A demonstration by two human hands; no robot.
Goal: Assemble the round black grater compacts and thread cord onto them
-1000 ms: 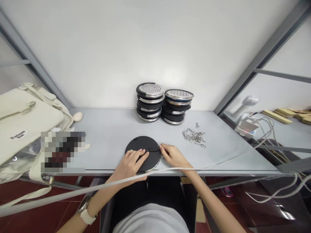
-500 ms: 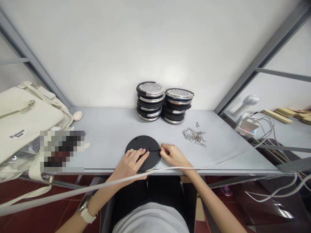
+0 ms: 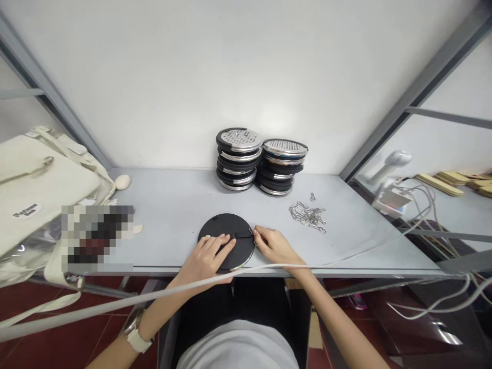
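Note:
A black round disc (image 3: 226, 223) with a short strap across it lies face up near the table's front edge. My left hand (image 3: 205, 256) rests on its lower left part, fingers stretched out and lying on the surface beside the strap. At the disc's right rim, my right hand (image 3: 271, 243) is closed in a pinch on a small metal snap hook (image 3: 251, 230) at the strap's end. Fingertips partly hide the hook. To the right of that hand is a loose pile of several similar metal snap hooks (image 3: 309, 215).
Two stacks of round metal graters with black rims, a left stack (image 3: 240, 159) and a right stack (image 3: 282, 166), stand at the back. A cream bag (image 3: 46, 189) sits at left near a white egg-shaped object (image 3: 123, 182). A white cable (image 3: 161, 293) crosses the front edge.
My right hand's fingers have shifted slightly at the rim, and more of the snap hook shows. The left hand and the disc stay nearly in place.

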